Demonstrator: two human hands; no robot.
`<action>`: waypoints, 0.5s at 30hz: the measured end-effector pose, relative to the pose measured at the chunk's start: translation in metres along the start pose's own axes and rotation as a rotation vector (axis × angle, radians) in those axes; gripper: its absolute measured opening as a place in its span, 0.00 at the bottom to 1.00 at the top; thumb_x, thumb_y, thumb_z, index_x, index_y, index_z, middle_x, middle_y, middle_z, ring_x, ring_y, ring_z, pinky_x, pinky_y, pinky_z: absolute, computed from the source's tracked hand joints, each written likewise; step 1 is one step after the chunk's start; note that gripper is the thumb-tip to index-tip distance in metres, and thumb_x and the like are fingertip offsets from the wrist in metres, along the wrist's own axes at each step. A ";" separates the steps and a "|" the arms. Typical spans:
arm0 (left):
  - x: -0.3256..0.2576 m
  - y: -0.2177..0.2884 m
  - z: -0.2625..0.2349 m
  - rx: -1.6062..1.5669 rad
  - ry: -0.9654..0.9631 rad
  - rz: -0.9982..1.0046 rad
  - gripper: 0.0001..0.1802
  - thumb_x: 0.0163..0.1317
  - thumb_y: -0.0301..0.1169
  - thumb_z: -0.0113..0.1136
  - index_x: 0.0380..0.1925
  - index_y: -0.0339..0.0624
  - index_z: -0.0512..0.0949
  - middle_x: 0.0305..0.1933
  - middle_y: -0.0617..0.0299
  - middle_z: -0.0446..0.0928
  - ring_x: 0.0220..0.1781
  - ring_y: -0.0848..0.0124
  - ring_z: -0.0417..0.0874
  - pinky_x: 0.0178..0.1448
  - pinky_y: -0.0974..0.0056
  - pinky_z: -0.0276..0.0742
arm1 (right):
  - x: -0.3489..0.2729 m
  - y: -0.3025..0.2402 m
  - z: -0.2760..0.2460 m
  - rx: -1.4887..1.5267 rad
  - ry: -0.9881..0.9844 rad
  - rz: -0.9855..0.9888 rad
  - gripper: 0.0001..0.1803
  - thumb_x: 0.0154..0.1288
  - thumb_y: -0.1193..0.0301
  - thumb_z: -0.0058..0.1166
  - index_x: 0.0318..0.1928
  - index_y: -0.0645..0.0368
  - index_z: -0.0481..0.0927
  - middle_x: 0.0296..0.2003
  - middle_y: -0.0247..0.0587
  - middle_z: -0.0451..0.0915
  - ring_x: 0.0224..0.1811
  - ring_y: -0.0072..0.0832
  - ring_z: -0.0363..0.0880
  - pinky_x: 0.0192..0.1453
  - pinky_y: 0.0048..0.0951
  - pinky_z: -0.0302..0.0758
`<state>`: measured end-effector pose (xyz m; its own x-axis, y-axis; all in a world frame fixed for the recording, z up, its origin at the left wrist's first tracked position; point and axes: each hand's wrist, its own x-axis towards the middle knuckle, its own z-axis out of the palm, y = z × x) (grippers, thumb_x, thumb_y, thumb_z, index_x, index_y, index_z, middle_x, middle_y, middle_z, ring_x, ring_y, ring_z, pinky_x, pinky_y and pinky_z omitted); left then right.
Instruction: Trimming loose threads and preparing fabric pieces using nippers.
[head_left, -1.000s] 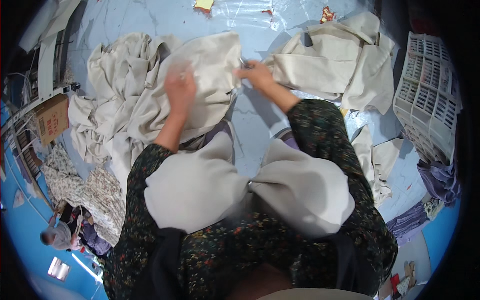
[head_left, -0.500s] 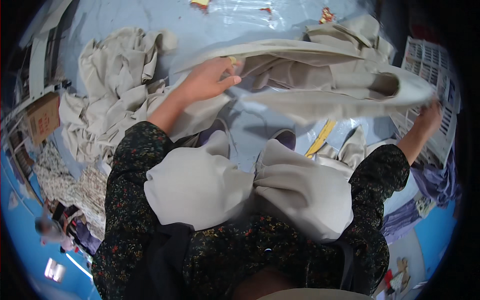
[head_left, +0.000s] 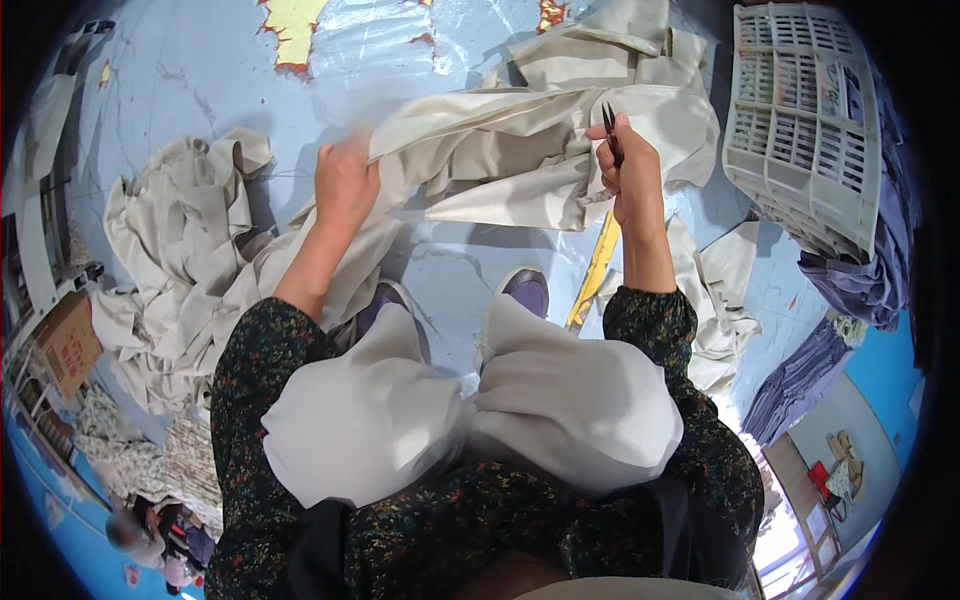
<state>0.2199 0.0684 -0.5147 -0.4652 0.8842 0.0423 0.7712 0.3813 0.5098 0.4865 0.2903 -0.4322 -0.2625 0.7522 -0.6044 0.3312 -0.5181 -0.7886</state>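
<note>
pale blue floor (head_left: pixel 200 80), paint chipped at upper centre of the frame. big heap of cream cloth (head_left: pixel 170 260) fills the left side. a long cream garment (head_left: pixel 500 150) is stretched across upper centre, long axis running left to right between both hands. white slatted crate (head_left: pixel 800 110) upper right, purple cloth (head_left: pixel 860 280) below it. yellow ruler (head_left: pixel 597 268) on the floor right of centre. left hand (head_left: pixel 345 180) closed on the garment's left end. right hand (head_left: pixel 630 165) closed, gripping small dark snips (head_left: pixel 609 128), blades pointing up, pinching the garment's right part too. snips touch the cloth; right hand is nearer the edge being worked.
</note>
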 end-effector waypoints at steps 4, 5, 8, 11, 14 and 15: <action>-0.009 -0.002 -0.003 0.006 0.001 -0.024 0.11 0.58 0.20 0.57 0.42 0.36 0.75 0.33 0.45 0.79 0.40 0.45 0.80 0.50 0.50 0.71 | 0.020 0.004 -0.005 0.064 -0.021 0.148 0.24 0.78 0.53 0.43 0.37 0.61 0.80 0.18 0.22 0.66 0.14 0.12 0.53 0.19 0.20 0.49; -0.010 -0.003 -0.005 0.010 -0.006 -0.016 0.13 0.60 0.21 0.57 0.46 0.35 0.76 0.35 0.44 0.80 0.40 0.43 0.80 0.49 0.49 0.71 | 0.022 0.004 -0.003 0.098 -0.059 0.144 0.24 0.77 0.53 0.43 0.36 0.61 0.79 0.18 0.22 0.66 0.15 0.12 0.54 0.19 0.20 0.49; -0.012 -0.003 -0.006 0.016 -0.003 -0.008 0.13 0.60 0.20 0.57 0.46 0.35 0.76 0.35 0.44 0.80 0.39 0.44 0.80 0.48 0.49 0.71 | 0.030 0.002 0.004 0.094 -0.053 0.118 0.24 0.78 0.53 0.42 0.38 0.61 0.78 0.18 0.22 0.65 0.14 0.12 0.53 0.18 0.20 0.48; -0.012 0.001 -0.007 0.021 -0.055 -0.031 0.12 0.61 0.21 0.56 0.45 0.35 0.76 0.38 0.43 0.81 0.41 0.43 0.80 0.51 0.48 0.71 | 0.043 0.000 0.007 0.046 -0.035 0.099 0.23 0.79 0.53 0.42 0.37 0.60 0.77 0.17 0.21 0.62 0.14 0.12 0.51 0.17 0.20 0.46; -0.011 0.002 -0.009 -0.092 -0.127 -0.277 0.12 0.59 0.23 0.58 0.44 0.32 0.76 0.35 0.41 0.81 0.43 0.42 0.80 0.56 0.47 0.71 | 0.041 0.001 0.008 0.205 -0.060 -0.104 0.20 0.78 0.55 0.46 0.35 0.58 0.75 0.15 0.20 0.59 0.13 0.12 0.50 0.18 0.21 0.45; -0.010 -0.004 -0.014 -0.211 -0.093 -0.337 0.15 0.60 0.25 0.60 0.47 0.31 0.75 0.40 0.39 0.81 0.47 0.41 0.79 0.58 0.47 0.70 | 0.033 0.001 0.009 0.249 -0.089 -0.137 0.22 0.78 0.56 0.45 0.32 0.59 0.77 0.15 0.20 0.61 0.14 0.11 0.50 0.18 0.20 0.46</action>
<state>0.2156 0.0541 -0.5054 -0.6278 0.7437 -0.2298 0.4720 0.5985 0.6473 0.4698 0.3108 -0.4542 -0.3716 0.7888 -0.4896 0.0581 -0.5066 -0.8602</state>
